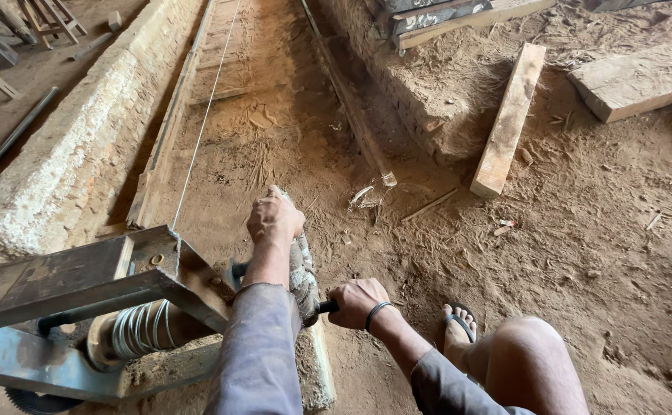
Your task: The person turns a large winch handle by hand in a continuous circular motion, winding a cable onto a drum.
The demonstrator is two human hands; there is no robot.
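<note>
My left hand (274, 219) is clenched on top of the dusty crank wheel (302, 269) beside the metal frame (82, 277); my right hand (357, 302) grips its dark handle (325, 306) tight; a thin wire (198, 131) runs away over the sawdust floor (582, 230).

Ground (582, 230) is showing reddish-brown throughout, flecked with pale splinters. Plank (509, 119) is reading light tan; slab (639, 77) a paler, greyish tan. Wall (67, 154) is appearing mottled off-white over brown. Frame (67, 280) is showing grey with rust-brown blotches. Cable coil (140, 327) is looking silvery grey. Sleeves (255, 353) are showing dull grey-purple. Wristband (377, 311) and sandal strap (463, 327) are reading black.
</note>
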